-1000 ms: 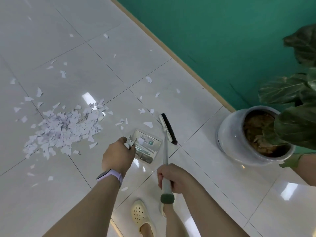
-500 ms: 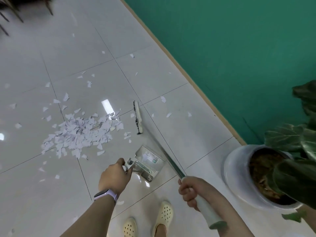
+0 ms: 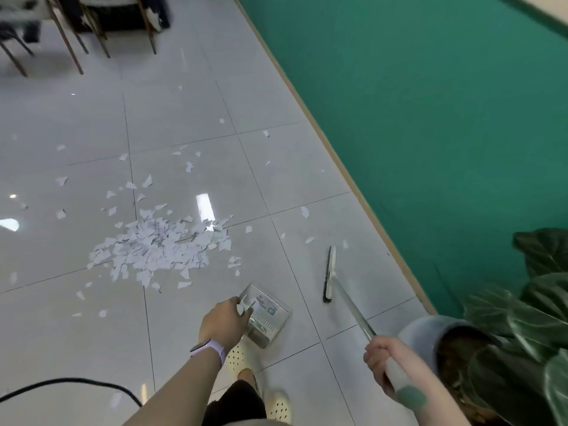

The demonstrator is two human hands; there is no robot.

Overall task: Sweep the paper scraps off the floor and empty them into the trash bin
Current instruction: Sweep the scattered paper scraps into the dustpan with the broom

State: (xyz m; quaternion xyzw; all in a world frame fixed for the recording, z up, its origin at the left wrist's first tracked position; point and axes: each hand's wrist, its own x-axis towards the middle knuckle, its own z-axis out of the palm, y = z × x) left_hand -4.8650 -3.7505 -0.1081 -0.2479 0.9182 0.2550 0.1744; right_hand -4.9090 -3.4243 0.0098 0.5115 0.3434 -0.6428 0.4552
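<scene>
A pile of white paper scraps (image 3: 159, 247) lies on the pale tiled floor, with loose scraps scattered around it and toward the green wall. My left hand (image 3: 222, 322) grips the handle of a grey dustpan (image 3: 266, 315), held low just right of the pile. My right hand (image 3: 382, 361) grips the white handle of a broom whose black-bristled head (image 3: 329, 273) rests on the floor right of the dustpan, near a few stray scraps. No trash bin is in view.
A white pot (image 3: 421, 336) with a large-leaved plant (image 3: 528, 339) stands at the right by the green wall (image 3: 430, 118). Chair legs (image 3: 76, 41) stand at the far top left. A black cable (image 3: 70, 382) crosses the floor at lower left.
The broom head has swung from beside the pile to the right, toward the wall. The view has tilted up, showing chairs at the back. My left hand still holds the dustpan.
</scene>
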